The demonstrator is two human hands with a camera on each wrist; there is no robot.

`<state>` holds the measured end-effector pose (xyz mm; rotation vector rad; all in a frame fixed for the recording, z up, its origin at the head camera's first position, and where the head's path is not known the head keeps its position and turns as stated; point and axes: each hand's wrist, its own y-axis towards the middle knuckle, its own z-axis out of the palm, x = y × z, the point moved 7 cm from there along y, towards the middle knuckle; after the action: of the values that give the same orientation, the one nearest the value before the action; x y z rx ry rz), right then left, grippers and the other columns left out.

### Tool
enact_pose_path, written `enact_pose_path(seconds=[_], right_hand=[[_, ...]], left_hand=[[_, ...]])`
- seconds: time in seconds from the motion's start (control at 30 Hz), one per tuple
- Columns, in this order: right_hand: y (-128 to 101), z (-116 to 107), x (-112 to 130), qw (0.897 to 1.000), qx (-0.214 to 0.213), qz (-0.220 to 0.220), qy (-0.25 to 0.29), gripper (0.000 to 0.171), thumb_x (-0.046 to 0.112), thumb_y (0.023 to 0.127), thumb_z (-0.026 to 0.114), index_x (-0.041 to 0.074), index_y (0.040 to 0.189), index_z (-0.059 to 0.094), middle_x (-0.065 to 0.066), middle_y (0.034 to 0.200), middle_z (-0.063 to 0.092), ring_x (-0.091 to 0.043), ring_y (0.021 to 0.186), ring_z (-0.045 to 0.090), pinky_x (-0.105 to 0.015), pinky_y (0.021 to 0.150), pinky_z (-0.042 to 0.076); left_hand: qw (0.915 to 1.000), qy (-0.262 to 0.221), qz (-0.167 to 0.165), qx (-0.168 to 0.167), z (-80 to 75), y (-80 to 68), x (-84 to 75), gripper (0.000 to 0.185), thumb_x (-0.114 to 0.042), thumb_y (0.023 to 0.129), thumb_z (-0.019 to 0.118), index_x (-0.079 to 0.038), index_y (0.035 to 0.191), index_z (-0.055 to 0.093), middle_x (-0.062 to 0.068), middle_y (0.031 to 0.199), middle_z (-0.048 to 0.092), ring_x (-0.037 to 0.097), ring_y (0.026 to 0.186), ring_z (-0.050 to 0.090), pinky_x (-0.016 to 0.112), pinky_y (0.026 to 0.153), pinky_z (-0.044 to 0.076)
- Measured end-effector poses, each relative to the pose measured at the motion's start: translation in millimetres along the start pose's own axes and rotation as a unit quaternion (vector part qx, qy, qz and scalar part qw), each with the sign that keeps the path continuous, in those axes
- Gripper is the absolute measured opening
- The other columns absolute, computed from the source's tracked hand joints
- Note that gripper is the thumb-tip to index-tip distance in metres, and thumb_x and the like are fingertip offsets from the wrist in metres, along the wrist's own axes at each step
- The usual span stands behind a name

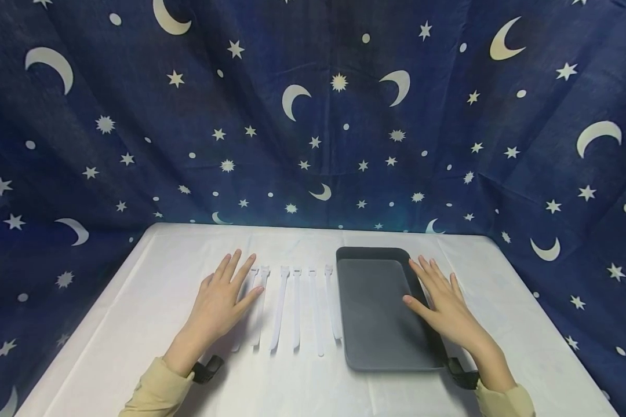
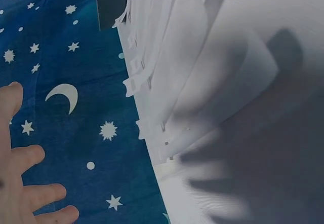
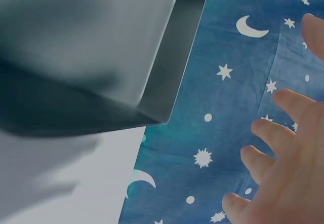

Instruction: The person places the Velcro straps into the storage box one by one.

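Several white cable ties [image 1: 297,310], thin strips with square heads at the far end, lie side by side in a row on the white table. My left hand [image 1: 216,304] is over the left end of this row with its fingers spread, and it partly hides the leftmost ties. A dark grey rectangular tray [image 1: 378,313] lies to the right of the ties. My right hand [image 1: 446,313] is over the tray's right edge, fingers spread and holding nothing. In the right wrist view the fingers are apart from the tray [image 3: 167,67]; the left wrist view shows blurred ties [image 2: 152,57].
The white table [image 1: 109,347] has a back edge close to a dark blue curtain [image 1: 323,116] with moons and stars, which also hangs at both sides. Black wrist straps [image 1: 207,369] show below each hand. The sleeves are pale yellow.
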<state>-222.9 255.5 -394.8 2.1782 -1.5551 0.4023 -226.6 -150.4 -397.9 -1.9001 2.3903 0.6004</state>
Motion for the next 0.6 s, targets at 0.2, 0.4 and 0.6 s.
enact_pose_path(seconds=[0.2,0.4,0.6], right_hand=[[-2,0,-5,0.999,-0.003,0.002,0.039,0.075,0.039,0.094,0.058,0.03,0.154,0.015,-0.011,0.163,0.011,-0.032,0.151,0.0,-0.059,0.116,-0.012],[-4,2,-14,0.997,0.002,0.01,0.078,0.074,0.036,0.094,0.059,0.025,0.154,0.017,-0.012,0.163,0.011,-0.036,0.151,0.003,-0.067,0.114,0.002],[-7,2,-22,0.995,0.012,0.031,0.092,0.074,0.035,0.094,0.059,0.029,0.154,0.017,-0.014,0.161,0.016,-0.046,0.146,0.014,-0.075,0.102,0.019]], left_hand=[[0.9998,-0.016,0.005,-0.012,0.6,-1.7,3.2,0.066,-0.049,0.094,0.052,-0.022,0.151,0.031,0.015,0.157,0.028,0.039,0.143,0.029,0.062,0.1,0.037],[0.9991,-0.036,0.012,-0.02,0.7,-3.0,4.7,0.064,-0.046,0.095,0.052,-0.022,0.15,0.032,0.014,0.156,0.031,0.037,0.14,0.034,0.063,0.098,0.039],[0.9985,-0.051,0.009,-0.014,3.0,-2.2,8.0,0.061,-0.045,0.096,0.051,-0.021,0.15,0.032,0.013,0.155,0.033,0.037,0.139,0.037,0.063,0.099,0.038]])
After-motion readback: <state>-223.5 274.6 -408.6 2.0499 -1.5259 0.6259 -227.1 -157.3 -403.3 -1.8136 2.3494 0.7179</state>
